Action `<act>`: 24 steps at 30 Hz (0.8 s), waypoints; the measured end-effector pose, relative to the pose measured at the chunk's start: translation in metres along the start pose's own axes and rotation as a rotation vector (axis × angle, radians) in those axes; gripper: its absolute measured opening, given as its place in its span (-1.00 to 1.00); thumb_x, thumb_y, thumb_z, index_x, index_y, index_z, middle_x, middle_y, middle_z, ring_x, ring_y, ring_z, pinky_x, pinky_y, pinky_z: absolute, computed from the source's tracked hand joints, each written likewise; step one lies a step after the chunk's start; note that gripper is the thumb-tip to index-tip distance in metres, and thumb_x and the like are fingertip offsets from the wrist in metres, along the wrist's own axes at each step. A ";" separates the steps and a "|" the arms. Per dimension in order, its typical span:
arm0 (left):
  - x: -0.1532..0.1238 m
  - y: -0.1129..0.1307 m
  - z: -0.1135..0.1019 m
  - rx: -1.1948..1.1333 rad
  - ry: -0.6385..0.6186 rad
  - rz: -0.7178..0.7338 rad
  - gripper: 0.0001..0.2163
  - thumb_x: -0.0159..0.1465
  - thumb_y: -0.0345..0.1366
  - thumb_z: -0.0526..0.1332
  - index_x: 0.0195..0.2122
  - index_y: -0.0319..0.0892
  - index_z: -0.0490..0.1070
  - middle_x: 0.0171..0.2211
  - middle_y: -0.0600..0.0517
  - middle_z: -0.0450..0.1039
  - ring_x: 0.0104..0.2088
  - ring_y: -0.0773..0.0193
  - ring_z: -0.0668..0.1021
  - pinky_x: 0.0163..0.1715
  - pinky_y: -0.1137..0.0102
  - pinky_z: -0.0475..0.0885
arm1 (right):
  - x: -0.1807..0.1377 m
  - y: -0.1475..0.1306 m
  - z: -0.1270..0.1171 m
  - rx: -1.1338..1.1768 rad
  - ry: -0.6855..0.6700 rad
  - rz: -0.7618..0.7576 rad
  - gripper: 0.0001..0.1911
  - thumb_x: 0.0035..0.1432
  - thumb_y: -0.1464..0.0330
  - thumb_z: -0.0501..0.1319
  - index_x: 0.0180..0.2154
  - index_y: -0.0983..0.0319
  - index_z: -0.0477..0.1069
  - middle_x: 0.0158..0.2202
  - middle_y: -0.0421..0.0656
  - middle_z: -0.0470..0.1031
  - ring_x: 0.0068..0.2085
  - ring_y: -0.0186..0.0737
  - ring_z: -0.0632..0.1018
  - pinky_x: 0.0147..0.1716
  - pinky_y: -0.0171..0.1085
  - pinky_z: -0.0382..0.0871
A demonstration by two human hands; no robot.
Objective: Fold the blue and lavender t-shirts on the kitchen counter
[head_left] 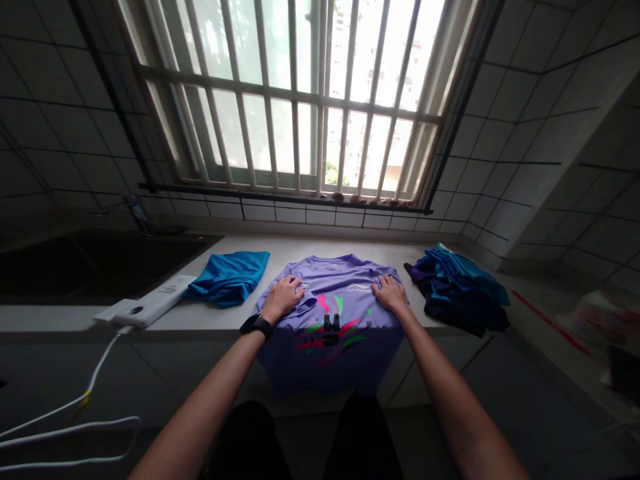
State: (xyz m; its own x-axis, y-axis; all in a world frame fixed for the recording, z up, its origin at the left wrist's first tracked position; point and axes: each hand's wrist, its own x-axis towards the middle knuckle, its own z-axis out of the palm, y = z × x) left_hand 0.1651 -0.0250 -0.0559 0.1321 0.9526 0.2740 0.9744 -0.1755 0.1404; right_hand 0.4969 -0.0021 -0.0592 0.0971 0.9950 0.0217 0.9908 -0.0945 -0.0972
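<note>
A purple T-shirt with a bright splashed print lies front up on the white counter, its lower part hanging over the front edge. My left hand, with a black watch on the wrist, rests on the shirt's left side near the sleeve, fingers stretched out. On the right side, my right hand lies flat beside the chest lettering, its fingers spread. Both sleeves are turned inward over the front. To the left sits a folded blue garment; to the right is a pile of blue and dark clothes.
A white power strip with a cable lies at the counter's left edge, by the dark sink and a tap. A barred window is behind. Further right are a red strip and a plastic bag.
</note>
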 end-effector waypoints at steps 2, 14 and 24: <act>-0.001 0.001 -0.001 -0.001 0.001 -0.003 -0.61 0.41 -0.21 0.06 0.16 -0.14 0.53 0.21 -0.18 0.47 0.15 -0.02 0.54 0.14 0.16 0.43 | 0.001 0.001 0.001 -0.001 -0.007 -0.001 -0.31 0.47 0.06 -0.18 0.49 0.19 0.05 0.54 -0.06 -0.05 0.51 -0.06 0.02 0.44 -0.01 -0.08; 0.000 0.000 -0.001 -0.002 -0.014 0.003 -0.60 0.42 -0.20 0.04 0.16 -0.16 0.52 0.22 -0.20 0.46 0.15 -0.03 0.53 0.13 0.15 0.42 | -0.006 -0.004 -0.008 -0.012 -0.035 0.017 -0.29 0.47 0.06 -0.19 0.50 0.22 0.00 0.55 -0.07 -0.09 0.52 -0.09 0.00 0.45 -0.02 -0.10; -0.002 0.001 -0.003 0.011 -0.025 0.005 -0.59 0.43 -0.19 0.02 0.16 -0.17 0.51 0.22 -0.20 0.46 0.15 -0.03 0.53 0.12 0.16 0.41 | -0.007 -0.006 -0.011 -0.032 -0.039 0.020 -0.30 0.47 0.06 -0.20 0.50 0.20 0.00 0.55 -0.09 -0.08 0.52 -0.11 0.01 0.45 -0.04 -0.07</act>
State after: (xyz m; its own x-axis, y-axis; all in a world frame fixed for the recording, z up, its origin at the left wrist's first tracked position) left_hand 0.1657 -0.0275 -0.0536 0.1416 0.9576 0.2507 0.9757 -0.1778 0.1283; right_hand 0.4917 -0.0093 -0.0476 0.1139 0.9933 -0.0192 0.9912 -0.1149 -0.0655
